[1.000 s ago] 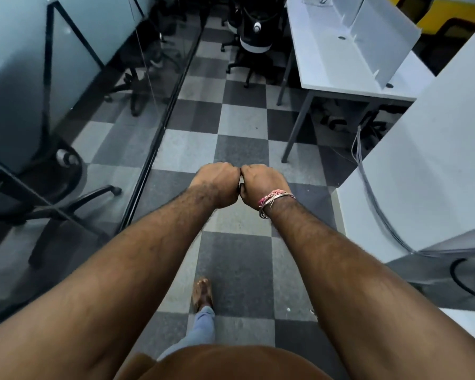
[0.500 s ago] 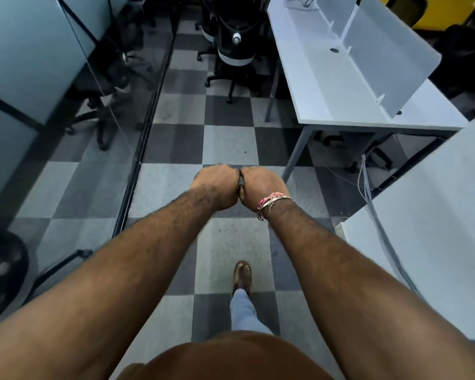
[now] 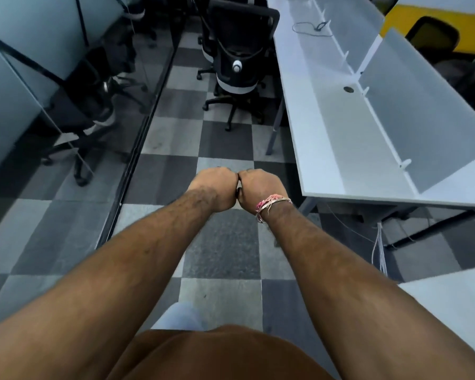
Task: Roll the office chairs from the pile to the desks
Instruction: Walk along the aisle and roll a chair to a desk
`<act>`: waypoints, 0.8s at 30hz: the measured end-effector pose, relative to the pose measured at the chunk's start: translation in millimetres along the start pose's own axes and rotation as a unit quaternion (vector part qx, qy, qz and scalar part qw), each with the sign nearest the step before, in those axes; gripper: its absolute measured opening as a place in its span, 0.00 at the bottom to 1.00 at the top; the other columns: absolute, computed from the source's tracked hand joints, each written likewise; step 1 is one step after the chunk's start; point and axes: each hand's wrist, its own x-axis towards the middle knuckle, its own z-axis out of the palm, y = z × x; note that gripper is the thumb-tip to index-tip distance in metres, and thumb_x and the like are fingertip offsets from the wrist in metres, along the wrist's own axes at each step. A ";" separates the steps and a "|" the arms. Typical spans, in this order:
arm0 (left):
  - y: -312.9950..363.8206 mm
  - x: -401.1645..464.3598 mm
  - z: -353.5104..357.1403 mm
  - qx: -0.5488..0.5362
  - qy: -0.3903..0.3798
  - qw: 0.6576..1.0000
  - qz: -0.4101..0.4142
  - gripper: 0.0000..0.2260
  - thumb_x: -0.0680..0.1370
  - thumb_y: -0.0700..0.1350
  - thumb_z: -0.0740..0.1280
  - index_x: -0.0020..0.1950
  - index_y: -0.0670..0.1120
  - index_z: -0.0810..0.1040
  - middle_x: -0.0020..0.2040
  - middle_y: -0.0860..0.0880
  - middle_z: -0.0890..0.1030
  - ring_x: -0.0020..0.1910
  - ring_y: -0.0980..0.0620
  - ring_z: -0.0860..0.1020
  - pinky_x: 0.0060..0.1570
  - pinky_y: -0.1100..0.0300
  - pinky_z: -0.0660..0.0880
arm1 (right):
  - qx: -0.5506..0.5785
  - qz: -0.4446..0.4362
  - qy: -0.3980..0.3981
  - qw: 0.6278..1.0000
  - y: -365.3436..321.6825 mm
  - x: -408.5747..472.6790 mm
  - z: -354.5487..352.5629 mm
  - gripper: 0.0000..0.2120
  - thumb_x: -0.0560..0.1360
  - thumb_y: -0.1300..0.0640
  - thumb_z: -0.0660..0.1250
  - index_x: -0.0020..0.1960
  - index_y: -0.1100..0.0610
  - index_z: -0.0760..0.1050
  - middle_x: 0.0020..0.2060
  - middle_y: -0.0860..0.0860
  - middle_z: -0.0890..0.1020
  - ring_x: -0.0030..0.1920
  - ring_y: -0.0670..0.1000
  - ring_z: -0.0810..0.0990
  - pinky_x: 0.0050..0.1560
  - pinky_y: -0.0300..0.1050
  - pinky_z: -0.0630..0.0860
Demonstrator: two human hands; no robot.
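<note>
Since the earlier frame the person had advanced along the aisle: the long white desk (image 3: pixel 337 133) on the right had drawn nearer, and the black office chair (image 3: pixel 237 64) at its far end stood larger in view. Both arms remained stretched forward, fists together.

The left hand (image 3: pixel 213 189) and right hand (image 3: pixel 258 189) were clenched, knuckles touching, fingers curled under. Neither held a chair; a small dark shape showed in the gap between the fists, but I could not tell what it was. A band of pink and pale threads (image 3: pixel 272 205) circled the right wrist.

In my judgement the step in hand was the walk to fetch a chair, not yet the rolling of one. The black office chair stood on its castors in the aisle, just beside the far end of the desk's left edge, with more chairs crowded behind it. The next move would call for closing on that chair, loosening the fists and taking its backrest.

The floor (image 3: pixel 222 256) was carpet tile in a grey and dark check. A glass partition (image 3: pixel 66 78) ran down the left side, with chairs showing in or behind it. A divider panel (image 3: pixel 412 111) stood along the desk's middle, a cable (image 3: pixel 310 27) lay toward its far end, and wires (image 3: pixel 379 248) hung below its near corner.
</note>
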 end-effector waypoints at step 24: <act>-182.7 630.8 -73.3 0.023 -0.045 0.999 0.007 0.11 0.78 0.40 0.66 0.57 0.47 0.83 0.53 0.47 0.84 0.50 0.44 0.83 0.43 0.52 0.77 | 0.019 0.019 0.009 1.000 255.4 610.7 60.8 0.10 0.77 0.56 0.60 0.55 0.54 0.77 0.50 0.52 0.83 0.50 0.57 0.82 0.39 0.47 0.71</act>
